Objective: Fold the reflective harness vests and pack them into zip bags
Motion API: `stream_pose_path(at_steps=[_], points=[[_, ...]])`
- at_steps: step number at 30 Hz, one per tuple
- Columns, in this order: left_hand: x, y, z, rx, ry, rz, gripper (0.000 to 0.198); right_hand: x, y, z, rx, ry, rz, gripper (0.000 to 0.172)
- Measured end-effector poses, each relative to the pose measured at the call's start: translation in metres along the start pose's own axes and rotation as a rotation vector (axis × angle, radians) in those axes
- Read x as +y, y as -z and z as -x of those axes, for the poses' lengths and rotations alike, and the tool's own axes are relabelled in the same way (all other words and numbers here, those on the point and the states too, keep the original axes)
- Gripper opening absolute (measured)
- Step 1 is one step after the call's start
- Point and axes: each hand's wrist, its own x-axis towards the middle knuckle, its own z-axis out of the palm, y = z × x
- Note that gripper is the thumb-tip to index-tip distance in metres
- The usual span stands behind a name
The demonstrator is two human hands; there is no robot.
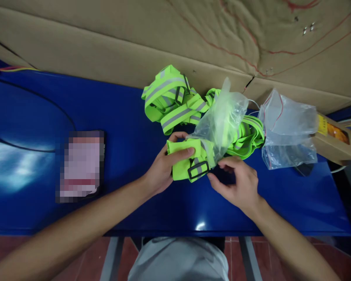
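My left hand (163,167) grips a folded neon-green reflective strap bundle (185,160) with a black buckle, thumb across its top. A clear plastic bag (222,117) stands half over the bundle's right end. My right hand (236,180) is at the bag's lower edge, with thumb and fingers pinched on the plastic. Both hands sit just above the blue table (128,140).
Several more green reflective straps (172,99) lie piled behind. A second clear bag (286,132) lies right, next to a cardboard box (333,140). A blurred flat rectangle (80,166) rests on the left. Brown cardboard (193,35) lines the back.
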Motion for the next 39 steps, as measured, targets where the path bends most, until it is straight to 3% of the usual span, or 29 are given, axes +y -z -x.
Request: stream_pose_path(at_steps=[4, 13, 23, 30, 35, 39], points=[[0.001, 0.001, 0.001, -0.015, -0.005, 0.0, 0.045, -0.002, -0.002, 0.001, -0.036, 0.005, -0.071, 0.018], [0.001, 0.0, 0.003, -0.032, 0.043, 0.075, 0.046, -0.003, -0.001, 0.005, 0.068, -0.104, -0.186, 0.023], [0.003, 0.001, -0.002, 0.04, 0.021, 0.116, 0.046, -0.008, -0.014, 0.011, 0.041, -0.137, -0.33, 0.025], [0.005, -0.001, -0.001, 0.046, 0.029, 0.131, 0.044, 0.001, -0.007, 0.009, -0.085, -0.44, -0.432, 0.004], [0.005, 0.0, -0.004, 0.058, 0.065, 0.158, 0.042, -0.003, -0.005, 0.004, -0.181, -0.347, -0.428, 0.02], [0.007, 0.001, -0.006, 0.057, 0.106, 0.251, 0.038, -0.006, -0.002, 0.002, -0.218, -0.247, -0.371, 0.024]])
